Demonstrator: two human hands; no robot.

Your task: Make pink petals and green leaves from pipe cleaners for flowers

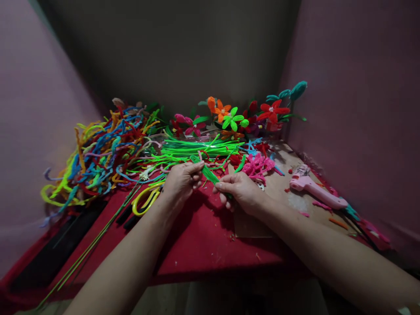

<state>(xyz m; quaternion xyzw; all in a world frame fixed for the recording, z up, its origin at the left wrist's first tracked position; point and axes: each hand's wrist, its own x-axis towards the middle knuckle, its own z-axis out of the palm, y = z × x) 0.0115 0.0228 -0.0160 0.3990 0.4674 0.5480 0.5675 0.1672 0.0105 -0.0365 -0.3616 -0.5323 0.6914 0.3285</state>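
The left hand point(183, 181) pinches the top end of a fuzzy green piece point(210, 174) with thumb and finger, and the right hand point(241, 188) pinches the low end. The piece is over the red cloth point(197, 236), tilted from 10 o'clock to 4 o'clock. Going out from it, green fuzzy sticks point(197, 146) lie near 12, a bright green flower point(233, 119) at 1, a pink tool point(320, 192) at 3, and yellow scissor handles point(134, 204) at 8.
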